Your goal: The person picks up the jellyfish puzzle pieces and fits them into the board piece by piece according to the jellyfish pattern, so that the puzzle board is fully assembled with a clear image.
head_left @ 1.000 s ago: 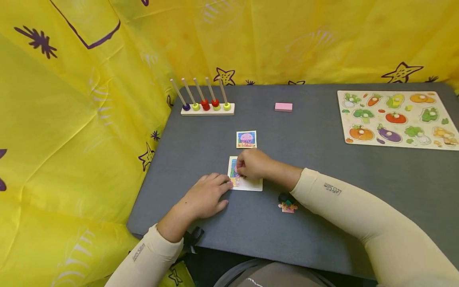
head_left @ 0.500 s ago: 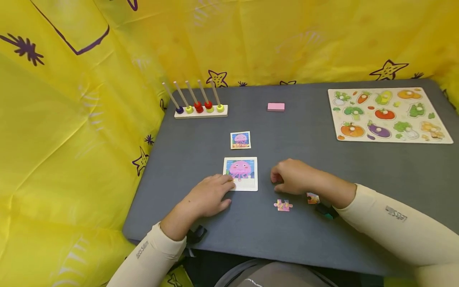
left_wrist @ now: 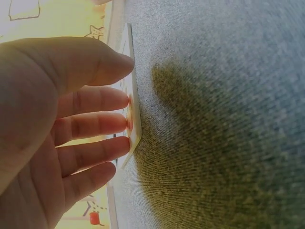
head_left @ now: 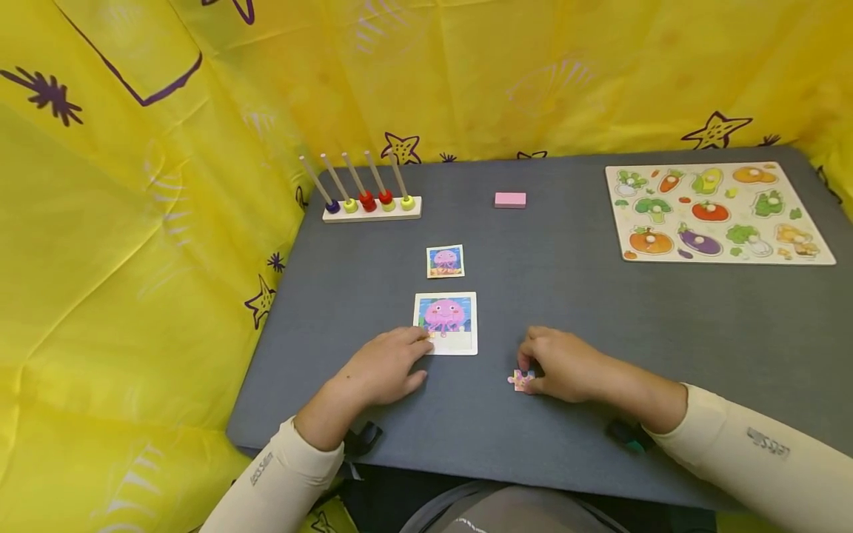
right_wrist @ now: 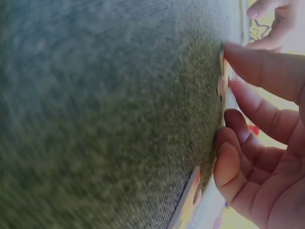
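Note:
In the head view a white-framed jigsaw board (head_left: 460,349) lies flat, showing a pink jellyfish in its upper part and a bare white strip below. My left hand (head_left: 383,371) rests its extended fingertips on the board's lower left corner; the left wrist view has the fingers (left_wrist: 100,122) at the board's edge. To the right, my right hand (head_left: 566,363) pinches a pink and orange jigsaw piece (head_left: 520,380) between thumb and forefinger, low on the table. Another jigsaw piece (right_wrist: 187,202) lies under the right palm in the right wrist view, hidden in the head view.
A jellyfish picture card (head_left: 445,261) lies just beyond the board. Farther back stand a peg stacker (head_left: 373,213) with colored rings and a pink block (head_left: 509,200). A vegetable peg puzzle (head_left: 720,215) covers the back right of the grey table (head_left: 533,289). Yellow fabric (head_left: 466,81) borders it.
My right hand has left the board, moved right and toward me, and taken the jigsaw piece between its fingertips. More of the jellyfish picture is uncovered. The left hand has stayed at the board's corner.

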### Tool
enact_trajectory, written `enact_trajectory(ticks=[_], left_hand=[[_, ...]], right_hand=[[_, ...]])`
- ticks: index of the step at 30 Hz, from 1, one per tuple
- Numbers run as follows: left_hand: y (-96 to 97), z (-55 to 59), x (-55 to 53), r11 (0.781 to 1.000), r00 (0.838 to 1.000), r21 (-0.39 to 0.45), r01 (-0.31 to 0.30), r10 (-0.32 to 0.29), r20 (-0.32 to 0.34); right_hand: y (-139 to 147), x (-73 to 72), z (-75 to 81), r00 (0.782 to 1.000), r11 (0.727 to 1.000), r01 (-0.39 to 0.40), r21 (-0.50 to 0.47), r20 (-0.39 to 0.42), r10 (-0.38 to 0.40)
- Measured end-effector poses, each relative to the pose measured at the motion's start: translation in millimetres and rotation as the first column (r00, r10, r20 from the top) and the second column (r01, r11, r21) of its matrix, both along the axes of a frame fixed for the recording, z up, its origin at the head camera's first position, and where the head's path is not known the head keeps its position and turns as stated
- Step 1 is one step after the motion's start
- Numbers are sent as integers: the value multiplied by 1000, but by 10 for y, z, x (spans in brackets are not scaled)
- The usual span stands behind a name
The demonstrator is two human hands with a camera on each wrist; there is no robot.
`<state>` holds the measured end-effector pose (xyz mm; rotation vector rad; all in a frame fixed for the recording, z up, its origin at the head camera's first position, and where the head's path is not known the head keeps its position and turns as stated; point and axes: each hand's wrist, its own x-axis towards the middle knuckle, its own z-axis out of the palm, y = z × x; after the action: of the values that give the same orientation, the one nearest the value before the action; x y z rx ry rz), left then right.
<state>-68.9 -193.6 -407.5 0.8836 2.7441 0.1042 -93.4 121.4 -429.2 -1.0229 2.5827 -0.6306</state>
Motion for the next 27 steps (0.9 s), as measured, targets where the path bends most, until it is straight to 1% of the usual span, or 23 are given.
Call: enact_trajectory(ticks=[5, 9, 12, 16, 20, 25, 27], left_hand=[[-16, -29, 8, 1000, 1000, -3, 5, -5, -4], [-23, -35, 15, 1000, 1000, 3, 3, -3, -7], [-27, -35, 21, 1000, 1000, 3, 1, -1, -10], [-27, -36, 28, 1000, 1000, 6, -2, 2, -13], [-34, -40, 37, 1000, 1000, 8, -4, 4, -20], [-40, -49, 34, 1000, 1000, 16, -18, 18, -17], [-39, -47, 31, 1000, 1000, 22, -20, 20, -17]], right_hand=[[-22, 24, -10, 1000, 999, 3, -43, -29, -4], [-64, 5, -5, 1000, 998, 3, -58, -26, -5], [-120, -35, -19, 1000, 996, 12, -85, -25, -14], [-217, -135, -24, 1000, 987, 10, -161, -28, -15], [-359, -269, 34, 1000, 981, 24, -191, 11, -23], [-630, -460, 103, 993, 985, 43, -170, 112, -24], [-746, -529, 100, 989, 986, 30, -164, 147, -6]])
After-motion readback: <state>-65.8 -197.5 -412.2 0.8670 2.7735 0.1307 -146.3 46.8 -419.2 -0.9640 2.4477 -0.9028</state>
